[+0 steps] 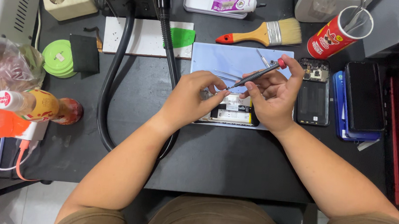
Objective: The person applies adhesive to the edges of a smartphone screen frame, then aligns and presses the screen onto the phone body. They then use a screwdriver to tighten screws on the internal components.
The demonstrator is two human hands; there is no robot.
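The opened black phone (230, 113) on the pale blue mat (220, 58) risks a scratch if the red-capped dark screwdriver (256, 75), pinched in the right hand (273, 95), slips off the left hand (193, 98) fingertips closed at its tip.

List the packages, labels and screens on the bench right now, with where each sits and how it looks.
Glue tube: top centre on a white tray, white with purple label.
Red can: top right, cylindrical, red and yellow, holding tools.
Bottle: left edge, lying down, orange-yellow, red-and-green cap.
Opened phone: under both hands, white battery label.
Dark phone: right, black blank screen.
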